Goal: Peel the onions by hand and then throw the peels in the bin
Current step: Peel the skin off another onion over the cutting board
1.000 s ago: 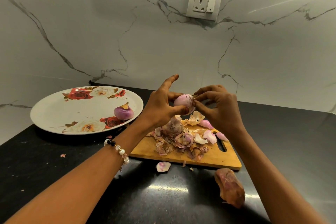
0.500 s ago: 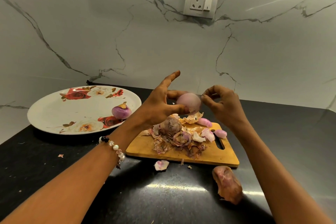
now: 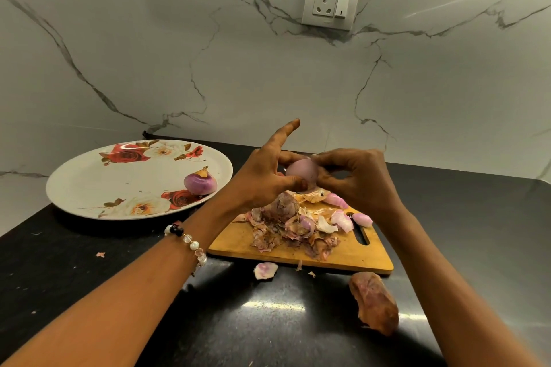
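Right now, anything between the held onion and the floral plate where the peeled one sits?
Nothing visible. Both the left hand and right hand grip the onion above the cutting board. The floral plate lies to the left, holding one peeled onion near its right rim, with open countertop between.

Dim, warm light. Glare streaks the black counter point(image 3: 89, 271) just before the board point(image 3: 343, 259). Wide-angle bending curves the counter's far edge; the hands look slightly soft.
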